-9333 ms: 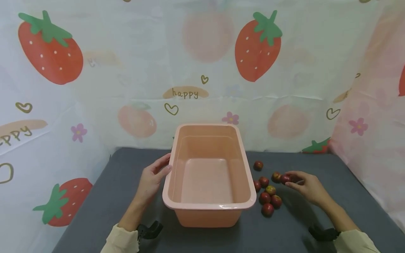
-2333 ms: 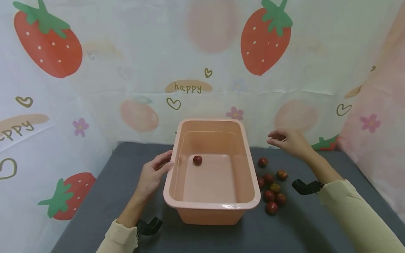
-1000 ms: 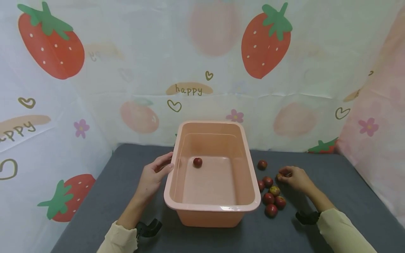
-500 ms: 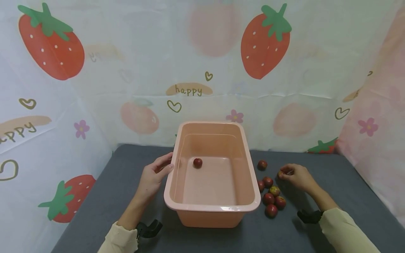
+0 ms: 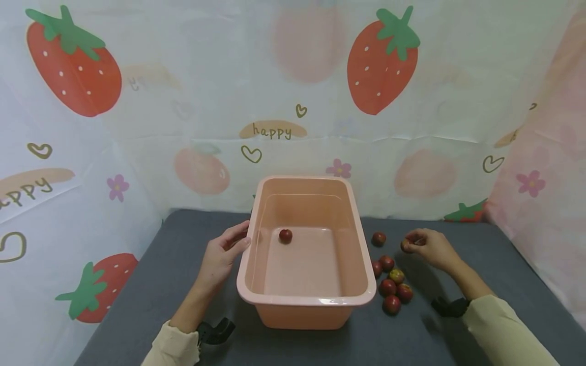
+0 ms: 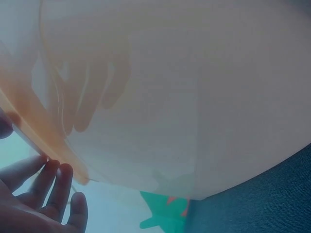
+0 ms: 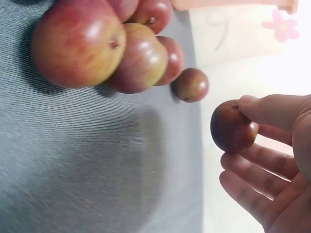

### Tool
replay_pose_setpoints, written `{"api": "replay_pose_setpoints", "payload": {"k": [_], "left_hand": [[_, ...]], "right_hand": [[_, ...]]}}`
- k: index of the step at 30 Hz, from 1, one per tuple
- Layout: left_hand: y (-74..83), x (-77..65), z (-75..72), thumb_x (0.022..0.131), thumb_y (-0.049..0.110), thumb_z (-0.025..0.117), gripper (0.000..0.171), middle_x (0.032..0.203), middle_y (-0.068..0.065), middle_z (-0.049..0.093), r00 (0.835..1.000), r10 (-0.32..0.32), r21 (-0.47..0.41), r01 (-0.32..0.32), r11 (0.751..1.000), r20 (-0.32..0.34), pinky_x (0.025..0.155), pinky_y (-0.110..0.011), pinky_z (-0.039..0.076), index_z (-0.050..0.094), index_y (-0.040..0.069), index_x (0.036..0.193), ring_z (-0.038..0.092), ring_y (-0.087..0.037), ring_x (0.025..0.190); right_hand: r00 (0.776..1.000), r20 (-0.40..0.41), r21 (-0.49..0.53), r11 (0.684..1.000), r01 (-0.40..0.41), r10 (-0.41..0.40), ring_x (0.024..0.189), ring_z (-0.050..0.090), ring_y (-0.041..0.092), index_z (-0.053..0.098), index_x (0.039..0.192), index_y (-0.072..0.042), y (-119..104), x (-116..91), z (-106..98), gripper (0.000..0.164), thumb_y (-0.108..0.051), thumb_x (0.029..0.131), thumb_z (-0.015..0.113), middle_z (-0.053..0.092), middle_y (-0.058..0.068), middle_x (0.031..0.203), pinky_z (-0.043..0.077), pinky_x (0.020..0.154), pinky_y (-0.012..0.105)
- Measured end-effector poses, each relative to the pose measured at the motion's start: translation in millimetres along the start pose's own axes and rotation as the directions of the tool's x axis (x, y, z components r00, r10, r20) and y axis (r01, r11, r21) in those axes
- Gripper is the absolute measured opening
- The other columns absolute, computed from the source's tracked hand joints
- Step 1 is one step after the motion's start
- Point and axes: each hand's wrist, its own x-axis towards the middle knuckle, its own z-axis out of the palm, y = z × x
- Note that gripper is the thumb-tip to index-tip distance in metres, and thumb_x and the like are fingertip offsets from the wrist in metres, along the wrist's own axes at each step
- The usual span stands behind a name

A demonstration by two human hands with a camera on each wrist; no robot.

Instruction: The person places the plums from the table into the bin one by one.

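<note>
A peach-coloured plastic basin (image 5: 299,264) stands in the middle, with one dark red plum (image 5: 286,236) on its floor. My left hand (image 5: 222,256) holds the basin's left rim, thumb on top and fingers against the outside; the left wrist view has these fingers (image 6: 60,179) under the rim. To the right of the basin, my right hand (image 5: 432,249) pinches a plum (image 7: 233,127) between thumb and fingers, lifted above the table. Several red and yellowish plums (image 5: 389,287) lie clustered beside the basin's right wall.
A single plum (image 5: 378,239) lies farther back, near the basin's right side. The table has a dark grey cloth (image 5: 201,234). Behind it hangs a pale curtain (image 5: 206,101) printed with strawberries. A black wrist mount (image 5: 450,307) sits under the right forearm.
Over the earlier frames a plum went into the basin, and my right hand came back to the table plums. Lately it has lifted another slightly. My left hand stays on the rim.
</note>
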Motion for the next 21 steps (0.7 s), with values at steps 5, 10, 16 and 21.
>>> {"api": "replay_pose_setpoints", "payload": {"k": [5,10,16,21], "left_hand": [[1.0,0.3,-0.7,0.094,0.016,0.065,0.046,0.131,-0.019,0.060,1.000,-0.009,0.007,0.009,1.000,-0.001,0.088,-0.011,0.049,0.055,0.006,0.138,0.059,0.002,0.107],[1.3,-0.6,-0.6,0.094,0.015,0.064,0.046,0.132,-0.020,0.060,1.000,-0.012,0.002,0.012,1.000,-0.005,0.087,-0.011,0.049,0.054,0.005,0.138,0.059,0.004,0.106],[1.6,-0.4,-0.4,0.094,0.014,0.064,0.046,0.132,-0.020,0.060,1.000,-0.001,0.004,0.001,1.000,-0.002,0.088,-0.011,0.049,0.054,0.004,0.138,0.059,0.004,0.107],[1.6,-0.1,-0.3,0.094,0.015,0.064,0.046,0.132,-0.019,0.060,1.000,-0.007,0.008,0.007,1.000,-0.004,0.088,-0.011,0.049,0.054,0.005,0.138,0.060,-0.013,0.115]], "right_hand": [[0.999,-0.008,-0.039,0.999,0.031,-0.031,0.091,0.066,0.034,0.067,0.112,0.001,-12,3,-14,0.029,-0.020,0.092,0.066,0.068,0.020,0.104,0.054,0.070,0.045],[0.997,-0.017,-0.029,0.997,0.075,-0.076,0.091,0.065,0.034,0.066,0.114,0.003,-25,5,-26,0.032,-0.021,0.092,0.067,0.069,0.021,0.105,0.054,0.070,0.044],[0.995,-0.018,-0.012,0.995,0.099,-0.099,0.095,0.064,0.036,0.064,0.118,0.005,-42,8,-39,0.036,-0.021,0.093,0.067,0.068,0.023,0.107,0.054,0.073,0.046],[0.994,-0.050,-0.012,0.995,0.101,-0.102,0.098,0.064,0.038,0.064,0.118,0.004,-56,12,-53,0.037,-0.024,0.093,0.066,0.068,0.023,0.108,0.055,0.077,0.049]]}}
